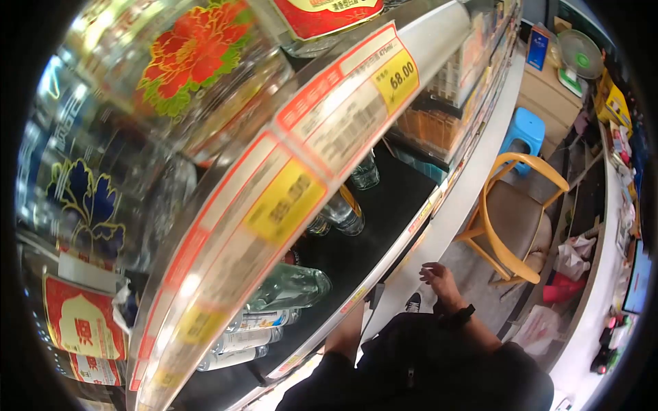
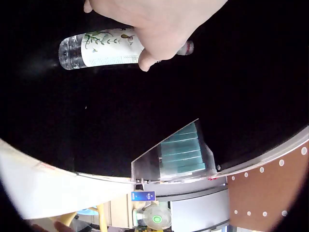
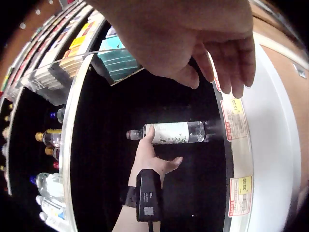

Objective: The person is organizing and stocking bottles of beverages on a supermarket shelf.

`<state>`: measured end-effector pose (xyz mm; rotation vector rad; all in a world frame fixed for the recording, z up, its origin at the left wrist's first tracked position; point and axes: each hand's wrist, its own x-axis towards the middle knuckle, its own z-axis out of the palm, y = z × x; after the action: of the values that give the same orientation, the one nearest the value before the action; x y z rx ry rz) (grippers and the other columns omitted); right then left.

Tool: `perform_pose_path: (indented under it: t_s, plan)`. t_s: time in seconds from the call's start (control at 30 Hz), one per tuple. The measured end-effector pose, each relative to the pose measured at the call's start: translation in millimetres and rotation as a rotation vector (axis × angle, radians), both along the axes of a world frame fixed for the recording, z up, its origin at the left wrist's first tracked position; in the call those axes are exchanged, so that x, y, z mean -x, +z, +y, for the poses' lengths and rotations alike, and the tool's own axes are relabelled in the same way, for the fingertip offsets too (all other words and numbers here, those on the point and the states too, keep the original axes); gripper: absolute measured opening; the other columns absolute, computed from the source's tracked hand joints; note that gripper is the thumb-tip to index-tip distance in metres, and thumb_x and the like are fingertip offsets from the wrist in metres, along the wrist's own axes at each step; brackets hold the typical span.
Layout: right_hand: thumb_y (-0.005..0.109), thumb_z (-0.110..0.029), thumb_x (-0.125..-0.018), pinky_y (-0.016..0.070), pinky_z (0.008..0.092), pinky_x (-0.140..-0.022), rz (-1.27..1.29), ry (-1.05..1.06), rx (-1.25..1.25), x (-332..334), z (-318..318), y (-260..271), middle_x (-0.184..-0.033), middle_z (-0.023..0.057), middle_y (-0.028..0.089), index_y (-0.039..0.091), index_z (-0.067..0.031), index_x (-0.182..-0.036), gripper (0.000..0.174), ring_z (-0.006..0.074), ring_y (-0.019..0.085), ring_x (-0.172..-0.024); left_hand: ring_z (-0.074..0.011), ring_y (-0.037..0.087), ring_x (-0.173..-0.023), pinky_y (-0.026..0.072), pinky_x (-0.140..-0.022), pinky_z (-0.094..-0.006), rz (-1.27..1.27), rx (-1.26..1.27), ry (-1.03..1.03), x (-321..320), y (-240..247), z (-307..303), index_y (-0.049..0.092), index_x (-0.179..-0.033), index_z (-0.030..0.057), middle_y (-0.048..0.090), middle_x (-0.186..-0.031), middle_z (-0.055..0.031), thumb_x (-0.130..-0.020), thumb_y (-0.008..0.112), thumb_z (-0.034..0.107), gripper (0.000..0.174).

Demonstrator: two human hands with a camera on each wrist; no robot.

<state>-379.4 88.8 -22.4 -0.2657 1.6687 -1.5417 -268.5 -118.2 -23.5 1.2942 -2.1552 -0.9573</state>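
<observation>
A clear bottle [image 2: 108, 48] with a white, plant-patterned label and red cap lies on its side on a black shelf. My left hand [image 2: 166, 21] reaches over it, the thumb across the label near the neck end. In the right wrist view, the left hand [image 3: 147, 157] has a finger spread away from the bottle [image 3: 174, 133]. The head view shows only my left forearm [image 1: 346, 332] going under the upper shelf. My right hand [image 1: 442, 284] hangs over the floor beside the shelf, fingers loosely bent, holding nothing.
An upper shelf edge with price tags [image 1: 284, 202] crosses close in front. Lying bottles [image 1: 288, 288] occupy the shelf to the left. Teal packs [image 2: 181, 150] stand in a clear holder. A wooden chair [image 1: 517, 212] and blue stool [image 1: 524, 133] stand in the aisle.
</observation>
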Motion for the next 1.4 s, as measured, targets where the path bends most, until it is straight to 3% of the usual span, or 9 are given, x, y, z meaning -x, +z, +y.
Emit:
perform_pose_path:
  t_s: [0.53,0.6,0.73,0.83,0.9,1.03,1.1,1.27,1.4]
  plan:
    - [0.065,-0.015,-0.087,0.0518,0.0278,-0.075,-0.071,0.415,0.015,97.8,-33.9,-6.1,-0.094,0.0111,0.067,0.058,0.0022,-0.113,0.032,0.0191,0.067,-0.086,-0.0281,0.064,-0.093,0.0482,-0.083,-0.0388,-0.284,-0.021,0.065,55.8,18.2,36.2,0.066,-0.102,0.0044,0.069,-0.100,-0.0110,-0.090,0.051,0.046,0.046]
    - [0.069,-0.012,-0.084,0.0517,0.0276,-0.077,0.230,0.446,0.375,95.4,-39.8,-8.7,-0.100,0.0115,0.066,0.053,0.0007,-0.118,0.039,0.0191,0.065,-0.090,-0.0281,0.064,-0.093,0.0482,-0.083,-0.0387,-0.315,-0.033,0.096,49.1,18.9,44.0,0.066,-0.102,0.0045,0.069,-0.100,-0.0111,-0.090,0.052,0.047,0.046]
    - [0.075,-0.014,-0.080,0.0513,0.0282,-0.078,0.213,0.407,0.412,82.0,-58.6,37.5,-0.104,0.0119,0.063,0.049,0.0003,-0.120,0.050,0.0195,0.063,-0.093,-0.0281,0.064,-0.093,0.0482,-0.083,-0.0386,-0.360,-0.055,0.140,45.0,19.2,54.2,0.067,-0.101,0.0046,0.069,-0.099,-0.0112,-0.089,0.053,0.047,0.047]
    - [0.083,-0.036,-0.069,0.0469,0.0396,-0.082,0.552,0.588,0.467,74.1,-75.1,56.9,-0.105,0.0205,0.061,0.050,0.0031,-0.114,0.068,0.0325,0.060,-0.098,-0.0294,0.066,-0.087,0.0498,-0.076,-0.0397,-0.065,-0.002,0.351,48.6,14.4,78.4,0.068,-0.096,0.0042,0.070,-0.092,-0.0138,-0.082,0.064,0.045,0.044]
    - [0.083,-0.037,-0.069,0.0474,0.0395,-0.079,0.572,0.656,0.421,74.1,-86.3,40.4,-0.103,0.0208,0.061,0.053,0.0037,-0.110,0.065,0.0329,0.061,-0.095,-0.0302,0.067,-0.079,0.0509,-0.068,-0.0402,0.180,0.077,0.389,54.3,36.3,88.1,0.069,-0.093,0.0040,0.069,-0.086,-0.0153,-0.075,0.072,0.041,0.041]
    - [0.081,-0.037,-0.071,0.0487,0.0390,-0.071,0.725,0.711,0.310,69.9,-104.5,81.4,-0.093,0.0189,0.065,0.062,0.0032,-0.096,0.051,0.0314,0.064,-0.086,-0.0352,0.066,-0.072,0.0520,-0.063,-0.0411,0.124,0.221,0.391,56.3,64.9,96.3,0.068,-0.087,0.0018,0.068,-0.077,-0.0162,-0.074,0.075,0.031,0.032]
    - [0.079,-0.033,-0.073,0.0494,0.0383,-0.071,0.716,0.733,0.281,65.1,-109.3,80.2,-0.087,0.0163,0.067,0.065,0.0010,-0.092,0.042,0.0307,0.065,-0.082,-0.0377,0.065,-0.081,0.0526,-0.068,-0.0427,0.099,0.056,0.308,51.2,63.6,97.6,0.066,-0.094,0.0028,0.068,-0.086,-0.0191,-0.074,0.074,0.029,0.034]
    - [0.079,-0.028,-0.073,0.0513,0.0385,-0.072,0.944,0.567,0.385,43.7,-106.0,93.1,-0.083,0.0162,0.068,0.065,0.0012,-0.094,0.038,0.0355,0.066,-0.079,-0.0392,0.062,-0.092,0.0509,-0.081,-0.0444,0.096,0.118,0.296,20.9,37.6,109.1,0.062,-0.107,0.0018,0.065,-0.096,-0.0233,-0.077,0.069,0.026,0.039]
    - [0.080,-0.026,-0.070,0.0524,0.0405,-0.077,1.025,0.478,0.141,15.7,-95.3,104.1,-0.091,0.0198,0.069,0.065,0.0009,-0.094,0.039,0.0386,0.066,-0.089,-0.0363,0.062,-0.099,0.0514,-0.085,-0.0401,0.143,0.071,0.252,-15.2,27.4,121.9,0.062,-0.114,0.0035,0.065,-0.107,-0.0201,-0.080,0.068,0.026,0.041]
